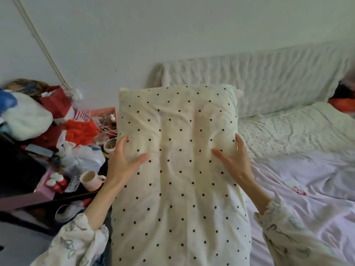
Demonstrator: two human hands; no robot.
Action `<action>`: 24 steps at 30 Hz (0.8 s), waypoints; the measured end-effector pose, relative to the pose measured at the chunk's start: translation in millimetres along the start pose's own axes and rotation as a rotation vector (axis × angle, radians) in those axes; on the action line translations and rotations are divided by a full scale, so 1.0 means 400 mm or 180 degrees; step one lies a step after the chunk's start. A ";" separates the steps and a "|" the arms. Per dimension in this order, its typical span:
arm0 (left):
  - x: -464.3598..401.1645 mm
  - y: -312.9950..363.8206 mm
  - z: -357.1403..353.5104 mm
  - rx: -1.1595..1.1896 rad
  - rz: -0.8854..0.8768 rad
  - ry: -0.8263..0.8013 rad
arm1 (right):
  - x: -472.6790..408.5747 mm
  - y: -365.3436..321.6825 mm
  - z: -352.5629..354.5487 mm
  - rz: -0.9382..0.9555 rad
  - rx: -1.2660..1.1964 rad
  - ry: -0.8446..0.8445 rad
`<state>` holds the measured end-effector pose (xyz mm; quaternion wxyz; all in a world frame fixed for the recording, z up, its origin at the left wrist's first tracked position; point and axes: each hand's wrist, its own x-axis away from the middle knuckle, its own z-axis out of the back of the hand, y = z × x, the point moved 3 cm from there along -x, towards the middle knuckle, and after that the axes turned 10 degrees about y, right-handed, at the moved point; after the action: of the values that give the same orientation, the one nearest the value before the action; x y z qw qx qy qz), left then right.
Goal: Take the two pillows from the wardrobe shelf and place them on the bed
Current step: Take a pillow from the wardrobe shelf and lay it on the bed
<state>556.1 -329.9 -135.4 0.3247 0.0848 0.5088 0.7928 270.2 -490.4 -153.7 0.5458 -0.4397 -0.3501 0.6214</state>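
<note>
A cream pillow with black dots point(178, 179) fills the middle of the view, held lengthwise in front of me over the bed's left edge. My left hand point(123, 160) grips its left side with the thumb on top. My right hand point(234, 160) grips its right side the same way. A second pillow point(299, 129), white with fine small dots, lies flat on the bed point(307, 198) at the head end, to the right of the held pillow. The bed has a pale pink sheet.
A padded white headboard point(259, 81) runs along the wall. Left of the bed a cluttered bedside table point(26, 198) holds a pink mug point(90, 179), plastic bags, red bags and small bottles. An orange and black item point(342, 100) lies at the far right.
</note>
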 end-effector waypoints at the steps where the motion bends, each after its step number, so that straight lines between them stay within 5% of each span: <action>1: -0.041 0.011 -0.019 -0.0003 -0.0047 0.0026 | -0.039 -0.004 -0.016 -0.0023 -0.0004 0.0044; 10: -0.412 0.078 -0.212 -0.0197 -0.0335 -0.0116 | -0.320 0.000 -0.160 -0.0320 0.0001 0.0302; 24: -0.952 0.164 -0.677 -0.0196 -0.0879 -0.1503 | -0.641 0.098 -0.319 -0.1141 0.0057 0.1310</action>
<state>697.0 -780.2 -131.2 0.5418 0.1872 0.4013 0.7144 378.8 -755.4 -194.4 0.7106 -0.4830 -0.2985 0.4155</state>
